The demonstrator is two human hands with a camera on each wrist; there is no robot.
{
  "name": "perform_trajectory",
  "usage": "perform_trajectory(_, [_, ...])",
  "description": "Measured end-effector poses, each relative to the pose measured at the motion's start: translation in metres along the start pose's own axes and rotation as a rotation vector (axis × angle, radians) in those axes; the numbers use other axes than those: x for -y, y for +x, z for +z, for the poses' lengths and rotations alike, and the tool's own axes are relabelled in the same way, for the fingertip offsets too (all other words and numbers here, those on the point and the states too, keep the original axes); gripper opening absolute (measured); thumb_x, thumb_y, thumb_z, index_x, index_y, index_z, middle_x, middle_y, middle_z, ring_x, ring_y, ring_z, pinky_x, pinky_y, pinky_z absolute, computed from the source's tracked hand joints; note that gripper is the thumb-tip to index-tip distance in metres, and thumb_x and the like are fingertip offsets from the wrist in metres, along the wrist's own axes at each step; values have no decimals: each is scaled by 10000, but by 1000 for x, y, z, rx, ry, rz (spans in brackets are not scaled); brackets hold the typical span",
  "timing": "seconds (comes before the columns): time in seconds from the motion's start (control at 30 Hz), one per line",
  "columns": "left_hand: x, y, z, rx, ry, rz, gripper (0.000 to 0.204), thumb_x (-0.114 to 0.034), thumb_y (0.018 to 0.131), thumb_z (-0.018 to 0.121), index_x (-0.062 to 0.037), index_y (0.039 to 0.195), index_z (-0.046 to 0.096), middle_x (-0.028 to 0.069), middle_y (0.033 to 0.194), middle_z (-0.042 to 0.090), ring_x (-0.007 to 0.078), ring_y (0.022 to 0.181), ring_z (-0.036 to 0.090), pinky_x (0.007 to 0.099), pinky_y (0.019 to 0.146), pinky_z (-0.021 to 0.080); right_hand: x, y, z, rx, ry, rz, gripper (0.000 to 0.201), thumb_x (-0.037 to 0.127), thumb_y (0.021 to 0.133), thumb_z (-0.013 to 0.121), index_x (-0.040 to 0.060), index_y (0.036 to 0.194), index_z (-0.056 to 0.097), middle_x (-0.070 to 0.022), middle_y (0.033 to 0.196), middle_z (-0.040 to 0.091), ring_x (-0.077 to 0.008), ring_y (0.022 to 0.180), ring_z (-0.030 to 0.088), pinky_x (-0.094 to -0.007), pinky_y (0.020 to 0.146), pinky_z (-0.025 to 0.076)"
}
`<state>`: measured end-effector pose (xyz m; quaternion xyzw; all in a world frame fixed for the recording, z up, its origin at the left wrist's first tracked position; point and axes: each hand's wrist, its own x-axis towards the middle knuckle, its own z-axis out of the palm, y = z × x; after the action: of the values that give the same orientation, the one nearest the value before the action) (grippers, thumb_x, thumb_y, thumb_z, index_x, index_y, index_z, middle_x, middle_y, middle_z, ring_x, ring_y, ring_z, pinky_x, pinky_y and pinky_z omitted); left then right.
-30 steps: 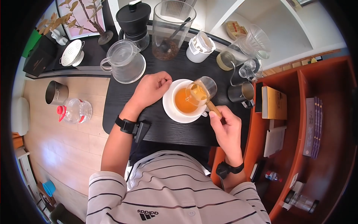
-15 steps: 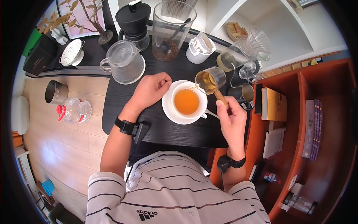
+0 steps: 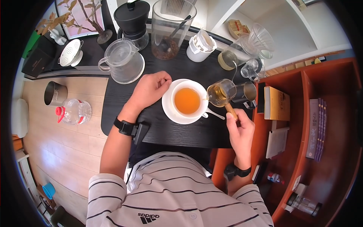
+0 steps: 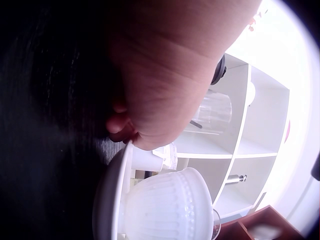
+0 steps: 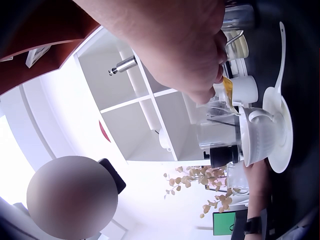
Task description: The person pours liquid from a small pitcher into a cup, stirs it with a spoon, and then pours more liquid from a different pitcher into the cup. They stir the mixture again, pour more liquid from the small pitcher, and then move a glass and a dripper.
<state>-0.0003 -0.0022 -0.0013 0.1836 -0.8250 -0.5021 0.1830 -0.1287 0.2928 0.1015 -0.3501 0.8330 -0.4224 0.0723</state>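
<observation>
A white cup (image 4: 170, 210) of amber liquid (image 3: 187, 101) stands on a white saucer (image 3: 168, 109) on the black table. At the saucer's left rim, my left hand (image 3: 151, 89) has its fingers curled, with fingertips at the edge in the left wrist view. My right hand (image 3: 241, 130) grips the wooden handle (image 3: 231, 111) of a small glass pitcher (image 3: 222, 92), thumb along the top. This pitcher is tilted toward the cup, its spout just right of the cup's rim, with some amber liquid inside. Beside the cup's handle, a white spoon (image 3: 216, 113) reaches past the saucer.
Behind the cup stand a lidded glass server (image 3: 121, 60), a black grinder (image 3: 131, 19), a tall glass vessel (image 3: 172, 34) and a white cup with a drip bag (image 3: 200, 49). A metal pitcher (image 3: 245, 92) is right of the glass one. Red-brown shelves (image 3: 298, 83) border the right.
My right hand has moved the glass pitcher from over the cup to the right and turned it less steeply; the thin stream seen half a second ago no longer shows. My left hand stays by the saucer.
</observation>
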Motion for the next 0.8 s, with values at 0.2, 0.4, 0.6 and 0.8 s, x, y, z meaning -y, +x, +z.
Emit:
perform_trajectory(0.2, [-1, -1, 0, -6, 7, 19, 121, -122, 1017, 703, -4, 1017, 732, 10, 741, 681, 62, 627, 550, 254, 595, 452, 0, -13, -6, 35, -39, -35, 146, 106, 1005, 759, -27, 1027, 703, -21, 720, 563, -76, 637, 497, -252, 573, 433])
perform_trajectory(0.4, [-1, -1, 0, -7, 1, 24, 118, -121, 1014, 702, -7, 1014, 733, 8, 734, 673, 64, 622, 545, 257, 590, 448, 6, -21, -4, 69, -37, -72, 166, 106, 980, 782, -27, 1055, 717, -47, 739, 608, -94, 628, 547, -258, 575, 458])
perform_trajectory(0.6, [1, 0, 1, -11, -7, 22, 118, -119, 1010, 701, -6, 1011, 735, 8, 729, 666, 67, 615, 540, 263, 584, 450, 11, -18, 7, 101, -50, -152, 170, 72, 937, 802, -23, 1047, 713, -65, 745, 621, -129, 601, 553, -279, 555, 456])
perform_trajectory(0.8, [-1, -1, -1, -11, 3, 28, 109, -116, 1001, 705, -13, 1013, 738, 16, 724, 661, 65, 611, 531, 269, 579, 449, 17, -5, 25, 110, -44, -206, 156, 63, 926, 803, -9, 1029, 712, -68, 729, 609, -158, 587, 561, -296, 554, 460])
